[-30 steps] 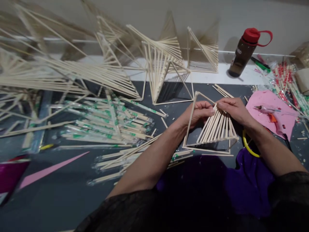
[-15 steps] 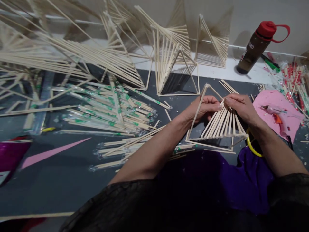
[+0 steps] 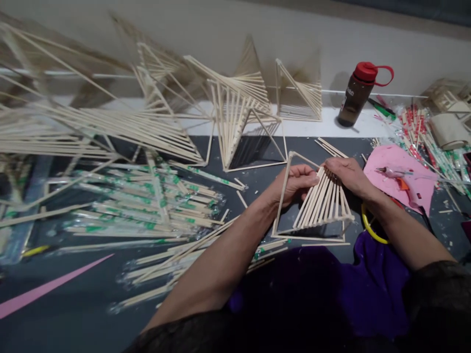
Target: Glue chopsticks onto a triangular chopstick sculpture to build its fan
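Dark grey matte worktop point(image 3: 84, 314) | my left fingers point(image 3: 302, 171), right fingers point(image 3: 333, 164): both grasping pale, fan-slatted wooden-stick frame point(image 3: 318, 201) near slat tops

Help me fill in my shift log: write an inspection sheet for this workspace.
Surface: dark grey table, loose sticks on it.
Work piece: stick frame with sticks fanning out, held in both hands.
Clutter: heap of wrapped sticks to the left; glue gun on a pink sheet to the right.
Hands: left hand and right hand at the fan's narrow end.
Cables: dark cord at the glue gun's handle.
Surroundings: more stick structures behind; red-lidded bottle on a white ledge.
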